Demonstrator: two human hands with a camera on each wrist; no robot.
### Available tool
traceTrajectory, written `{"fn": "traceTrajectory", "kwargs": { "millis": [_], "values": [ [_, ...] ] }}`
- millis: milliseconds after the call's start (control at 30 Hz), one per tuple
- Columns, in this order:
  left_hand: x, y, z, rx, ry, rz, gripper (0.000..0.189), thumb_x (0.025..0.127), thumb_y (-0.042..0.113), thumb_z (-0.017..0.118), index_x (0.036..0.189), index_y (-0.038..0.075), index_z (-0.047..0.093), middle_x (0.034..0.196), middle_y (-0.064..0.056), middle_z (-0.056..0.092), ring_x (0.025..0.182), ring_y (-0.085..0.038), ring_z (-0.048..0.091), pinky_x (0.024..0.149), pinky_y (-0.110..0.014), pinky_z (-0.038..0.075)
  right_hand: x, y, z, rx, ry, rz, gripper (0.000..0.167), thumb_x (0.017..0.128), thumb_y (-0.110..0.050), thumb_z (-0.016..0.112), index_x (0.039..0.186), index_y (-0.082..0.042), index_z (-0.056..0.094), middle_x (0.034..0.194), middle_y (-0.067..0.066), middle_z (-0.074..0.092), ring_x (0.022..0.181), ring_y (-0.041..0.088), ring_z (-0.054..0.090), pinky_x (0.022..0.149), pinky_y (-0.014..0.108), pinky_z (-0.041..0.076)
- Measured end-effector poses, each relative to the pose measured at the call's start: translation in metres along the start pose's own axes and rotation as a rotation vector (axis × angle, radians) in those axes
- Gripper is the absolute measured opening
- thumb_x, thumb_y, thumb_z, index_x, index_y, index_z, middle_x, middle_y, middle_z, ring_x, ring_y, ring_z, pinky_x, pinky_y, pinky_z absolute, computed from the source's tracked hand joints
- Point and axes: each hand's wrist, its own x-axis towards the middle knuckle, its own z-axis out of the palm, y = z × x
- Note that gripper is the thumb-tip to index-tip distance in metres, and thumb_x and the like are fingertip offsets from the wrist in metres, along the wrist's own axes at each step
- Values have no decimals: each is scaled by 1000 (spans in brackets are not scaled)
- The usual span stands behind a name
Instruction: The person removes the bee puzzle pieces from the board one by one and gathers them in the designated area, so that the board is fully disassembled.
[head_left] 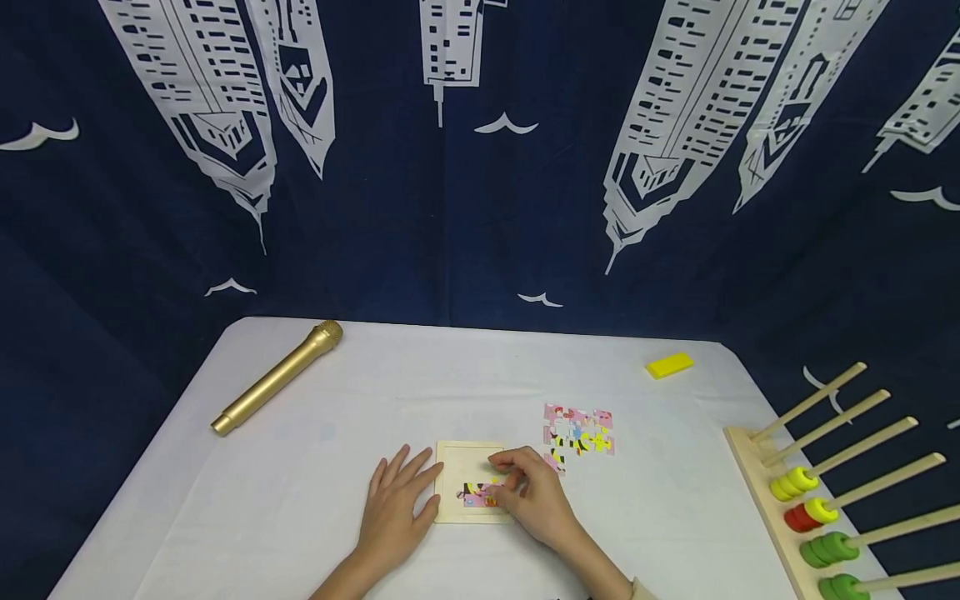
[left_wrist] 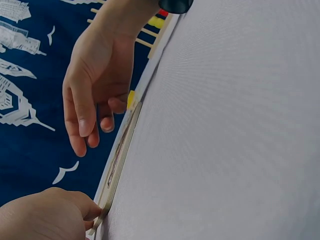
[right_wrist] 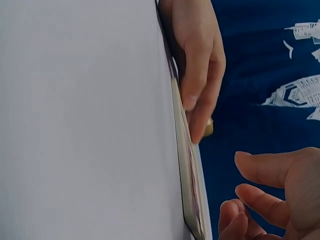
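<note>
A shallow light-wood puzzle tray (head_left: 461, 460) lies flat on the white tabletop, with a few joined pink, yellow and black puzzle pieces (head_left: 474, 495) along its lower part. My left hand (head_left: 393, 508) rests at the tray's left side, fingers spread and the thumb and fingertips touching the edge. Over the right half of the tray is my right hand (head_left: 534, 498), its fingers loosely bent and partly covering the pieces. The right wrist view shows that right hand (right_wrist: 280, 195) raised above the tray, thumb and fingers apart, holding nothing visible. More puzzle pieces (head_left: 555, 414) lie grouped beyond the right hand.
A gold microphone (head_left: 277, 379) lies at the back left. Toward the back right is a yellow block (head_left: 669, 365). A wooden peg stand (head_left: 765, 492) with yellow, red and green rings stands at the right edge. A dark blue printed curtain (head_left: 480, 208) hangs behind the table.
</note>
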Motion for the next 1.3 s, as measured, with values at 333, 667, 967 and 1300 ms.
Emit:
{"fn": "traceTrajectory", "kwargs": {
  "millis": [333,667,967,1300],
  "values": [
    [0,0,0,11,-25,-18,40,84,16,70,123,11,67,140,-9,58,138,-39,40,112,-64,21,0,-1,19,-54,-64,-102,36,76,-13,82,108,-7,69,98,2,62,73,8,50,59,16,44],
    [1,1,0,5,-30,-25,40,83,16,70,123,11,68,140,-10,58,138,-39,40,112,-64,20,-2,1,22,-98,-54,-110,34,75,-10,83,106,-9,69,93,-1,59,73,8,49,62,15,41],
    [1,0,1,8,-19,-13,40,83,16,70,122,11,68,139,-10,58,138,-40,41,112,-64,21,-3,2,22,-149,-71,-112,32,76,-4,79,106,-9,70,91,-3,56,75,5,48,64,15,41],
    [1,0,1,14,-16,-13,40,83,16,71,122,11,68,139,-9,59,138,-39,41,112,-64,21,-4,2,22,-171,-66,-141,24,75,-2,79,97,-7,71,91,-2,56,78,6,50,69,18,45]
  ]
}}
